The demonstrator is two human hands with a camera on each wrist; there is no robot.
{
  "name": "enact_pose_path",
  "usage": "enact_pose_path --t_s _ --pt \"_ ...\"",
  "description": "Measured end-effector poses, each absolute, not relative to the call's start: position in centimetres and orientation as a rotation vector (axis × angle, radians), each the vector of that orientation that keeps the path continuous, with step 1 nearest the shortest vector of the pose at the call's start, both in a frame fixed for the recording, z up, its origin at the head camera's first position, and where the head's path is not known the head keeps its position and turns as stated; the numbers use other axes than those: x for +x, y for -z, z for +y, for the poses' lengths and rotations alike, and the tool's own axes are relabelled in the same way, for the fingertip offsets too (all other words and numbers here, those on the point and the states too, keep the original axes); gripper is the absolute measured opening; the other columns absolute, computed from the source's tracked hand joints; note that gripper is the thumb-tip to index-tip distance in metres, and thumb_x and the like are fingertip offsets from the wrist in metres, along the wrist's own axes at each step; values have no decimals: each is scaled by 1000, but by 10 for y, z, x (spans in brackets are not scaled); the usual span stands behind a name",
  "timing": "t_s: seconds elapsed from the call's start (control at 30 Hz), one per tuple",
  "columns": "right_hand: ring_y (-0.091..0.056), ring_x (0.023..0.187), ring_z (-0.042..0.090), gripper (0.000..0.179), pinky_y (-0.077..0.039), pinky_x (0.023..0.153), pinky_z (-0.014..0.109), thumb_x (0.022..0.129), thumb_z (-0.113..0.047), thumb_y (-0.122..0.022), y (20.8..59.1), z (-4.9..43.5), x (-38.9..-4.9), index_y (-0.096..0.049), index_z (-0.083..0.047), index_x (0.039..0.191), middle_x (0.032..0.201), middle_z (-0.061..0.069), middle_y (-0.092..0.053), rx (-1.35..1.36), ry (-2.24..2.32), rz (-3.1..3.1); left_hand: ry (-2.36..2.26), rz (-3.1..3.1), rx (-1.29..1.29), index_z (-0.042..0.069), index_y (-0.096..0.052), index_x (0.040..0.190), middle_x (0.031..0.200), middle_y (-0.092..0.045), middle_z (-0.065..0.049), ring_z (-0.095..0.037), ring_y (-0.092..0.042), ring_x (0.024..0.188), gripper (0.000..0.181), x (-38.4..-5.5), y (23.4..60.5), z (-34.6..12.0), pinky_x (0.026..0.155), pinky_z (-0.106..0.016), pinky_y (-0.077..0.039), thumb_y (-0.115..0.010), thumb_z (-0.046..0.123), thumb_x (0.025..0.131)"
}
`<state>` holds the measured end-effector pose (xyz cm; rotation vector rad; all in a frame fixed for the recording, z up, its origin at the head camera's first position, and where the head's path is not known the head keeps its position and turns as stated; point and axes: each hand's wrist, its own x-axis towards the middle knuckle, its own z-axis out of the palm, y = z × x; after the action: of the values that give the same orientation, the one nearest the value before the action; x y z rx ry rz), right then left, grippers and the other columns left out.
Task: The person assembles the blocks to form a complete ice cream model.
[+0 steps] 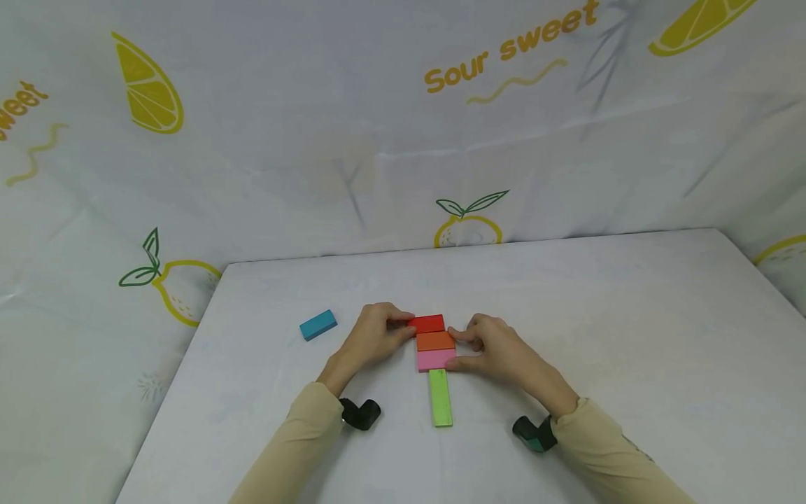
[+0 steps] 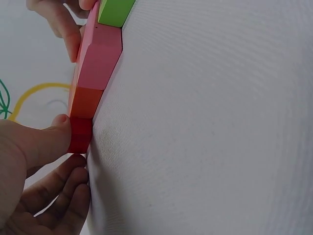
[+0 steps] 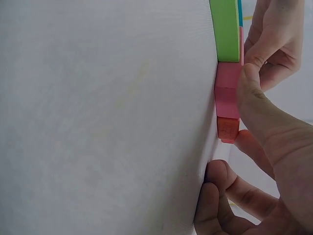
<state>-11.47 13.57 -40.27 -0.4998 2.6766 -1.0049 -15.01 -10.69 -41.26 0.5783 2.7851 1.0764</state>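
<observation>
A red block (image 1: 427, 323), an orange block (image 1: 435, 341) and a pink block (image 1: 434, 360) lie flat, side by side in a stack pointing away from me. A long green block (image 1: 440, 399) extends from the pink one toward the front. My left hand (image 1: 371, 334) pinches the red block's left end between thumb and forefinger. On the other side, my right hand (image 1: 500, 355) has its thumb (image 3: 250, 85) at the pink block's right end and its forefinger at the orange block's far right corner, spanning both. Its other fingers are curled close over the table.
A blue block (image 1: 318, 325) lies apart, left of my left hand. The white-covered table (image 1: 630, 315) meets a lemon-printed cloth (image 1: 283, 140) at its back edge. Black wrist cameras sit on the left wrist (image 1: 362, 414) and right wrist (image 1: 535, 432).
</observation>
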Motion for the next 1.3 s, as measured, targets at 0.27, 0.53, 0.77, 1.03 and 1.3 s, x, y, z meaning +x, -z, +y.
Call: enact_pose_path --t_s 0.27,0.53,0.77,1.03,1.3 --pt "-48 78 14 65 -37 60 21 79 -31 -89 403 136 -115 -66 -2 131 90 4 -61 -514 1011 2673 -1093 2765 559 4 -77 118 103 -78 -8 -16 -65 89 27 -151 414 -104 82 -26 -57 -76 13 92" --pt "-48 76 14 65 -37 60 21 78 -31 -89 403 136 -117 -66 0 130 88 4 -62 -543 1027 2669 -1084 2743 566 3 -76 119 104 -78 -8 -15 -64 88 29 -154 414 -103 78 -23 -56 -75 14 92" --pt "-48 78 14 64 -37 61 21 78 -31 -89 402 136 -118 -66 0 129 89 4 -63 -528 1027 2659 -1082 2733 545 3 -77 117 104 -78 -9 -15 -63 87 27 -154 411 -100 75 -22 -54 -74 14 92" --pt "-48 78 15 64 -37 61 21 78 -31 -89 403 135 -118 -66 -1 130 89 4 -62 -510 1017 2654 -1082 2735 523 3 -78 115 104 -78 -10 -15 -62 84 26 -154 408 -98 73 -21 -52 -75 12 91" --pt "-49 79 15 64 -38 61 21 79 -32 -89 403 136 -118 -66 -1 130 90 4 -62 -529 1014 2648 -1101 2733 524 2 -78 113 102 -78 -11 -14 -62 83 25 -154 408 -97 72 -20 -51 -76 12 90"
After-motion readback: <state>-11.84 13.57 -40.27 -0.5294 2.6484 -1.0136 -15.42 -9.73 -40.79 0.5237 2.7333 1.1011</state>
